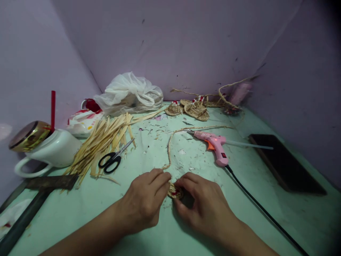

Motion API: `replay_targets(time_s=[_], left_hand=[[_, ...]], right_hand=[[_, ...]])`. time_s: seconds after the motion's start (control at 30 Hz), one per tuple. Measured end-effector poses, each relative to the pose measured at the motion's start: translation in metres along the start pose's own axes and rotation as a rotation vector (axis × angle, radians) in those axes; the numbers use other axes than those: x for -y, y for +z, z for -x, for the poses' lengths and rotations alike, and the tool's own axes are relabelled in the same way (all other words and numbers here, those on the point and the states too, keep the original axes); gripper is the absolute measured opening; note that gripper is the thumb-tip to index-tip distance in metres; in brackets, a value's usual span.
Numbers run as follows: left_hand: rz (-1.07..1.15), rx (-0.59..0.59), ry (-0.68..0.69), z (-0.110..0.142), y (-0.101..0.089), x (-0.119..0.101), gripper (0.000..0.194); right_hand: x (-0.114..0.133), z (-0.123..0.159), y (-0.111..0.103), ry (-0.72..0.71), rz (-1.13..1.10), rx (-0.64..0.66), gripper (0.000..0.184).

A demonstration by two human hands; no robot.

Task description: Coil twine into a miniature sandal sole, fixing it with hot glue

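Note:
Between my hands, low in the middle of the head view, is a small coiled straw disc [176, 192] with a red spot on it. My right hand [204, 204] pinches its right side between thumb and fingers. My left hand [147, 195] is closed at its left edge, where the braided straw cord [169, 149] leaves the fingers. That cord runs up and then right, behind the pink glue gun [214, 142]. What lies inside the left fingers is partly hidden. Black-handled scissors [114, 159] lie left of the hands, beside loose straw strips [106, 133].
Woven straw pieces [195, 110] with red and white beads and a white plastic bag [130, 94] lie along the back wall. A white mug [57, 149] and a hammer [42, 188] are at left. A dark phone [287, 163] and the glue gun's black cable [261, 202] are at right.

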State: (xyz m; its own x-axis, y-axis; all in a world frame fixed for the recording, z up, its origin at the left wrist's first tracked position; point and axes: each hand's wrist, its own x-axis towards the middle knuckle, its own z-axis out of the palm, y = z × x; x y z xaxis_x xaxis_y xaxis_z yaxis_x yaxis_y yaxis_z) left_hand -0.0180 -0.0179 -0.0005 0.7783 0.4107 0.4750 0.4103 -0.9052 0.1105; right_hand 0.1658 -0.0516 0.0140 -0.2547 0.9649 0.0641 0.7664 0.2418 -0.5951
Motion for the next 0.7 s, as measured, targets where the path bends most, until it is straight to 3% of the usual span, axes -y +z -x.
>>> replay_targets(time_s=[0.27,0.47,0.7], left_hand=[[-0.114,-0.053,0.057,0.000,0.001,-0.001,0.033],[-0.148,-0.066,0.075,-0.003,0.001,0.000,0.030],[-0.112,-0.191,-0.080,-0.009,-0.003,-0.002,0.029]], right_hand=[[0.002,-0.001,0.000,-0.003,0.012,-0.017,0.013],[0.002,0.000,0.008,0.003,0.097,-0.103,0.007],[-0.003,-0.006,0.008,0.053,-0.007,-0.229,0.016]])
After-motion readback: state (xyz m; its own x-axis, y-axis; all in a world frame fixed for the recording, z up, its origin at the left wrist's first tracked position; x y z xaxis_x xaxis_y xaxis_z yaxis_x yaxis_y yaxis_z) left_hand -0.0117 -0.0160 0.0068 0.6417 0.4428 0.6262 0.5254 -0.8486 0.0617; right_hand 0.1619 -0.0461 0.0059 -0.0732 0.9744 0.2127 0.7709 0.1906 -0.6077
